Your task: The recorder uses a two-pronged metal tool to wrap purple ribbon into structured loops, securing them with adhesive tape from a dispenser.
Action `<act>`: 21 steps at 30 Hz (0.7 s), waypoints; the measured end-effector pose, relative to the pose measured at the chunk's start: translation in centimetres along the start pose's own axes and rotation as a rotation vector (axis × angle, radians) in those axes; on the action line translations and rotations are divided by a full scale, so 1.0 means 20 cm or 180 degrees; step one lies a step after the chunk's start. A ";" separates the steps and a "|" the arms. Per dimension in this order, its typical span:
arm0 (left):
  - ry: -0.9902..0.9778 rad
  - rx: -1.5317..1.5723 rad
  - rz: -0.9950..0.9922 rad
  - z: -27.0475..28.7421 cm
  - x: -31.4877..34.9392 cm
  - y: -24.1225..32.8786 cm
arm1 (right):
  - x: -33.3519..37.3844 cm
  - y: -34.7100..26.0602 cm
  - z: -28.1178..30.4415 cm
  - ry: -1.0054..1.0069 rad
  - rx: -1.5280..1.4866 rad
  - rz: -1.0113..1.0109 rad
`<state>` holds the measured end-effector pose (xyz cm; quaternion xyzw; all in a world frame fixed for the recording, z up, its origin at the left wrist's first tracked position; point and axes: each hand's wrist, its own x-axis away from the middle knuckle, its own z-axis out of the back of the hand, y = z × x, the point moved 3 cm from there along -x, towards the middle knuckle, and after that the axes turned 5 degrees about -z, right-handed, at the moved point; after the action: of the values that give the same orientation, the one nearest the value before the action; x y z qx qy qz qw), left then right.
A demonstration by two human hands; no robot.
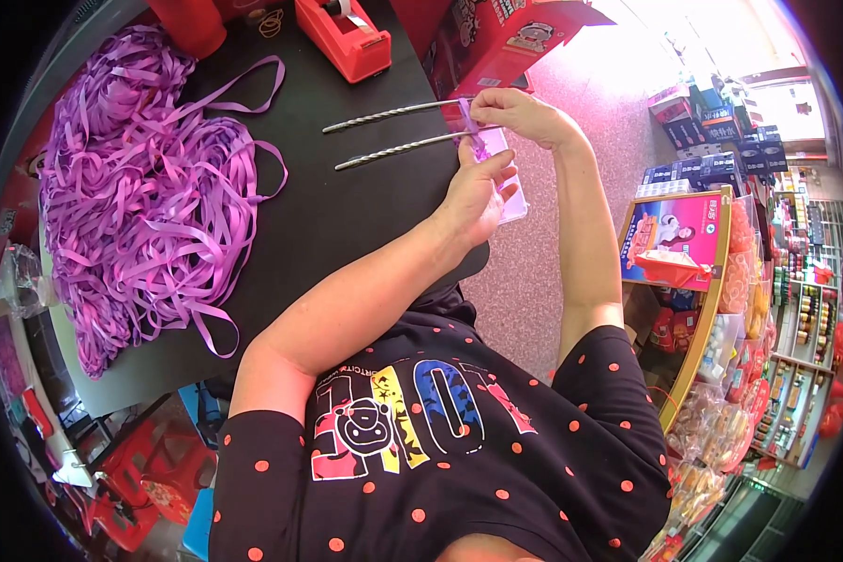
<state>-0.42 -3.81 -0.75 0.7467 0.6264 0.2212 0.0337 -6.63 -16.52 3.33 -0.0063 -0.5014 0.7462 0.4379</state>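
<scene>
Two twisted metal rods (398, 150) stretch side by side from the dark table toward my hands. Purple ribbon (465, 114) is wrapped at their ends nearest my hands. My left hand (478, 192) is closed by the lower rod's end, thumb and fingers pinching the ribbon there. At the upper rod's end, my right hand (520, 114) pinches the ribbon with bent fingers. A pale lilac flat piece (515, 199) shows behind my left hand, partly hidden; I cannot make out what it is. A big tangled heap of purple ribbon (159, 206) lies to the left.
A red tape dispenser (351, 42) stands on the black table (347, 229) at the back, beside rubber bands (270, 23) and a red cylinder (189, 23). Red boxes (506, 47) are beyond the table. Right of me is a wood-edged display counter (702, 309) with packaged goods.
</scene>
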 end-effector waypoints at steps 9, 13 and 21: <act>0.0015 -0.0040 0.0038 0.00 0.00 0.00 | -0.01 -0.05 0.02 0.0109 0.0528 0.0035; -0.0064 0.0026 0.0022 0.01 0.00 0.00 | -0.01 -0.05 0.01 0.0270 0.0829 0.0038; -0.0083 0.0034 0.0008 0.00 0.01 0.00 | 0.01 -0.01 -0.04 0.0817 0.1037 -0.0192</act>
<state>-0.37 -3.74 -0.62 0.7505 0.6261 0.2082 0.0377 -6.22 -15.84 3.27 -0.0154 -0.3141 0.7970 0.5156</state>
